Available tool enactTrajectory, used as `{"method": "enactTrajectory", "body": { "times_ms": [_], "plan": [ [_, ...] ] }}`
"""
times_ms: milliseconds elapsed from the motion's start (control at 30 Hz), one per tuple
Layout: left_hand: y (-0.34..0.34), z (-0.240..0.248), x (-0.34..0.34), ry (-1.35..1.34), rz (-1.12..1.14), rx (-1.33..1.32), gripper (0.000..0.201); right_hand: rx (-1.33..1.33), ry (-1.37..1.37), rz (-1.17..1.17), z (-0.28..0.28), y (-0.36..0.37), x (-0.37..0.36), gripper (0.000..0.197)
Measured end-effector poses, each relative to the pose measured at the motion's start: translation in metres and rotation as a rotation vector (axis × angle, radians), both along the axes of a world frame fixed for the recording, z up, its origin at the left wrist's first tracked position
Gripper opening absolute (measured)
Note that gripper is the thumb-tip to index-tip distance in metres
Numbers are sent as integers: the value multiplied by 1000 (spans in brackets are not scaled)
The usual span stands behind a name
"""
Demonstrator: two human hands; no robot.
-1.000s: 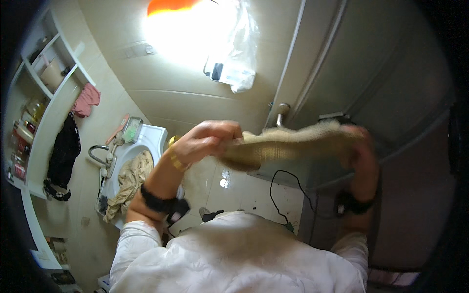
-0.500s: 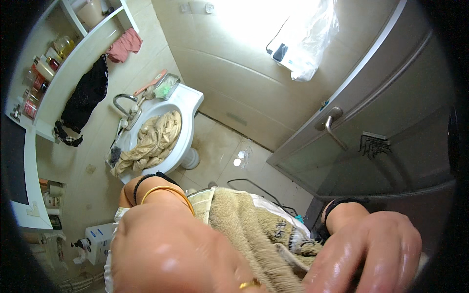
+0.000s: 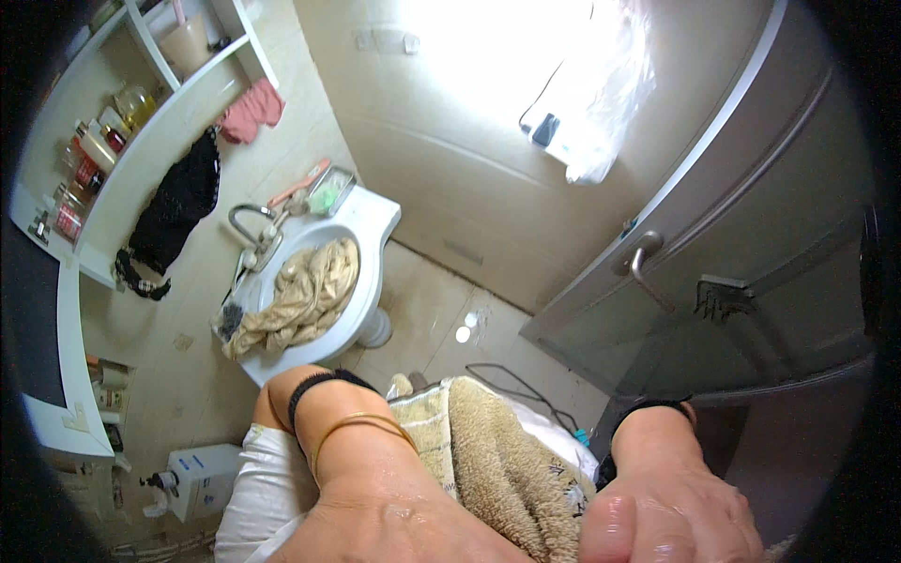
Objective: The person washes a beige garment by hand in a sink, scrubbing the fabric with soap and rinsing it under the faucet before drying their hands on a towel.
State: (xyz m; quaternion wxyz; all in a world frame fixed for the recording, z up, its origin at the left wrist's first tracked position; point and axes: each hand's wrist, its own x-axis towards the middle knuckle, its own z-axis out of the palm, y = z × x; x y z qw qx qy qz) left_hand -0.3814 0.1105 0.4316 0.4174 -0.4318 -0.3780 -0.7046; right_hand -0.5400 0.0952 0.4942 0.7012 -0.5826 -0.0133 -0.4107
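A beige plush towel point(image 3: 511, 460) with dark markings spreads between my hands at the lower middle. My left hand point(image 3: 404, 530) reaches over its left side, back up and shiny with wet; its fingers fall below the picture edge. Around that wrist are a black band and a gold bangle. On the right, my right hand point(image 3: 671, 535) is bent, fingers curled down onto the towel's right part; its fingertips are hidden. Another black band circles the right wrist. A wad of crumpled beige cloth point(image 3: 314, 291) lies in the white washbasin point(image 3: 371, 272), draping over its near rim.
A grey door with a metal handle point(image 3: 646, 253) stands on the right. Shelves with bottles point(image 3: 99, 145) and a hanging black garment point(image 3: 178, 202) are on the left wall. A dark cable point(image 3: 526, 385) lies on the tiled floor. A plastic bag point(image 3: 610, 122) hangs on the far wall.
Both hands have moved lower in the picture, and the left one shifted slightly right. More of the left forearm and white garment shows. The room has shifted slightly down in view.
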Motion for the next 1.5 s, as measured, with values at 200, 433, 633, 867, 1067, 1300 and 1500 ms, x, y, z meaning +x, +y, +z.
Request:
{"method": "enactTrajectory", "body": {
  "times_ms": [200, 433, 633, 867, 1067, 1300, 1500],
  "plan": [
    [-9, 10, -2, -2, -253, 1, 26, 225, 403, -549, 52, 30, 29, 27],
    [-46, 23, -3, -198, 410, -313, 38, -376, 274, 41, 9, -29, 17, 18],
    [-32, 26, -33, -208, 433, -219, 43, -445, 129, 91, -9, -36, -12, 16],
    [-12, 25, -65, -28, 411, -174, 49, -421, 154, 18, -7, -24, -34, 16],
    [-28, 23, -74, 119, 491, -92, 55, -416, -10, 77, -6, -54, -35, 17],
    [-52, 13, -79, 108, 316, -191, 73, -472, 3, 144, -17, -70, -31, 21],
    [-64, 12, -65, 65, 165, -333, 91, -586, 179, 249, -29, -66, -24, 24]
  ]
}}
